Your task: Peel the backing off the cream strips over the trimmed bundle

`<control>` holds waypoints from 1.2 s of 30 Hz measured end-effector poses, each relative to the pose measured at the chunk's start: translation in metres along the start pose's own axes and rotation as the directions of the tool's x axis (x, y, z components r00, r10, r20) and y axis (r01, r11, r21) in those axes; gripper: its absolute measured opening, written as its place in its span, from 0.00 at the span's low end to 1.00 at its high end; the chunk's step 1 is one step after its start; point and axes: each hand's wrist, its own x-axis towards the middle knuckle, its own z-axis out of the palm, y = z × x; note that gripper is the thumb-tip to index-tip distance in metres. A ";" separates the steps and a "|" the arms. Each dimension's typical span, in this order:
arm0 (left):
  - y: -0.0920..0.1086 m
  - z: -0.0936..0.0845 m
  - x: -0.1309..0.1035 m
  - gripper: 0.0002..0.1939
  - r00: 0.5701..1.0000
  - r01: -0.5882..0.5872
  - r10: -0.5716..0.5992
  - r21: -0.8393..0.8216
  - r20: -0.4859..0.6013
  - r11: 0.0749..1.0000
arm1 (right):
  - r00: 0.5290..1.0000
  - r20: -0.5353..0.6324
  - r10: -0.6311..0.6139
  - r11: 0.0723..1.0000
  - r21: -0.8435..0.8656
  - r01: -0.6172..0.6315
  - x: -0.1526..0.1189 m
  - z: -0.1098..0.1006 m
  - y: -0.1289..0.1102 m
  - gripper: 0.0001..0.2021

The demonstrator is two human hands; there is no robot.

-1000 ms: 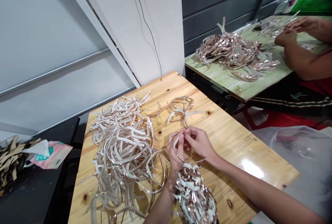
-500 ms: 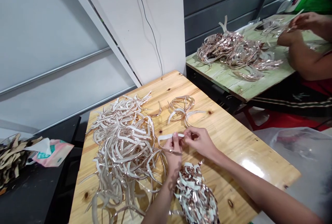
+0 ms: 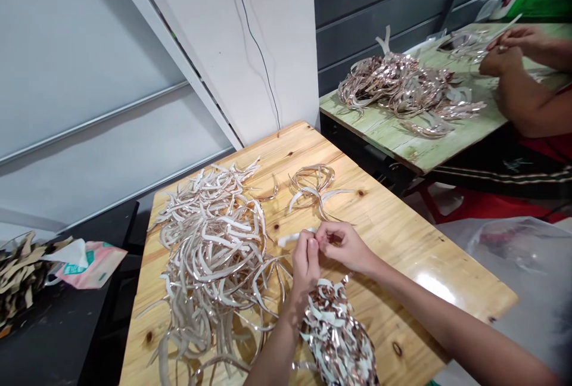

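Above the wooden table [image 3: 384, 290], my left hand [image 3: 306, 258] is closed on a thin strip [image 3: 289, 239], white on one face, whose loose end sticks out to the left. My right hand [image 3: 342, 244] pinches close against the left fingertips, at the strip's other end; the fingers partly hide it. A large tangled pile of white and rose-gold strips [image 3: 214, 243] lies left of my hands. Just beyond them is a small loop of the same strips [image 3: 313, 186]. Below my wrists sits a bundle of short, curled shiny pieces [image 3: 342, 335].
A co-worker's hands [image 3: 509, 52] work at a green table [image 3: 379, 136] bearing another shiny strip pile [image 3: 402, 88]. To the left, a pink tissue pack [image 3: 96, 264] rests on a black surface [image 3: 44, 320]. A clear plastic bag [image 3: 527, 273] is at the right.
My left hand has moved slightly right and up along the strip, closer to my right fingers. Less of the strip shows now, and its curled loose end has shortened.
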 end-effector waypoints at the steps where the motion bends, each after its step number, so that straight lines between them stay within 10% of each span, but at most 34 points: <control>1: 0.001 0.000 0.000 0.20 1.000 0.003 -0.003 0.007 -0.007 1.000 | 1.000 -0.006 0.005 1.000 0.025 -0.005 0.000 0.001 0.000 0.04; 13: 0.004 0.002 -0.001 0.19 0.999 0.003 -0.003 0.018 -0.044 1.000 | 0.989 -0.033 0.142 0.943 0.310 -0.125 0.002 0.004 0.005 0.02; 25: 0.004 0.011 -0.002 0.19 0.983 0.066 -0.112 -0.286 -0.147 0.956 | 0.954 -0.010 0.300 0.684 0.699 -0.207 0.009 0.003 0.004 0.03; 31: 0.001 0.006 -0.004 0.18 0.951 0.095 -0.160 -0.242 -0.263 0.966 | 0.984 -0.110 0.141 0.984 0.121 -0.128 0.005 0.001 0.001 0.15; 36: 0.000 0.002 -0.005 0.19 0.957 0.061 -0.106 -0.172 -0.269 0.983 | 0.996 -0.004 -0.086 0.898 -0.433 0.076 -0.001 0.003 -0.004 0.11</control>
